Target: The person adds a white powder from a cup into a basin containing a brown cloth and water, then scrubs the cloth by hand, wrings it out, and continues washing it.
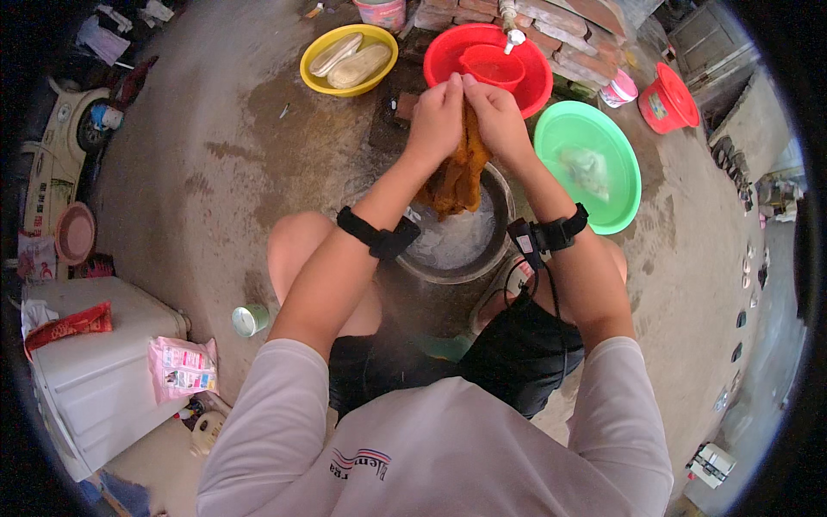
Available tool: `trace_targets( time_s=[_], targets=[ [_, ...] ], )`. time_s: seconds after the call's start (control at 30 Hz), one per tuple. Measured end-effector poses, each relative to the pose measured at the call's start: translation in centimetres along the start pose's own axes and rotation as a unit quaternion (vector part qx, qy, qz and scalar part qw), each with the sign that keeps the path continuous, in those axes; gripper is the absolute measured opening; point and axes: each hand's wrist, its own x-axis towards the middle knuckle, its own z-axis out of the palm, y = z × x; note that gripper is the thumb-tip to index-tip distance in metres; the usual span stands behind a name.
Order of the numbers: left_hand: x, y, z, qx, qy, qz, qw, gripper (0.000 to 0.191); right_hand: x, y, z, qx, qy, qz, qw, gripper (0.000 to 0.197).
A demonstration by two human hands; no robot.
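My left hand point(437, 121) and my right hand point(499, 117) are close together, thumbs side by side, both gripping a wet brown-orange cloth point(464, 169). The cloth hangs down from between them in bunched folds. Its lower end is over a round metal basin point(508, 213) of cloudy, sudsy water point(452, 240) between my knees. Whether the cloth's tip touches the water I cannot tell. Beyond my hands is a red plastic basin point(431, 55) with a smaller red basin point(494, 61) inside. To the right, a mint-green basin point(632, 187) holds water and a pale cloth point(585, 169).
A yellow basin point(309, 77) with two pale insoles point(360, 66) stands at the upper left. A tap point(513, 40) juts out over the red basin beside stacked bricks point(555, 32). Right of it stands a lidded red bucket point(669, 100). A green-and-white tub point(250, 320) sits by my left knee.
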Motion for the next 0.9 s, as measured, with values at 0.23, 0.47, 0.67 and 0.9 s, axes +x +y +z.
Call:
trace_targets(
  time_s=[0.23, 0.47, 0.67, 0.9],
  targets=[
    [-0.3, -0.1, -0.1, -0.029, -0.006, -0.016, 0.999, 0.045, 0.0, 0.4, 0.0, -0.062, 0.002, -0.030, 0.998, 0.046],
    [-0.3, -0.6, 0.1, 0.013, -0.005, -0.014, 1.000, 0.046, 0.2, 1.2, 0.0, -0.072, 0.015, -0.015, 0.997, 0.046],
    [-0.7, -0.8, -0.3, -0.023, -0.023, -0.062, 0.998, 0.047, -0.2, 0.7, 0.4, -0.077, 0.006, -0.016, 0.997, 0.049],
    [0.0, -1.8, -0.7, -0.011, -0.035, -0.060, 0.998, 0.048, -0.3, -0.1, 0.7, -0.123, 0.037, -0.031, 0.991, 0.049]
  ],
)
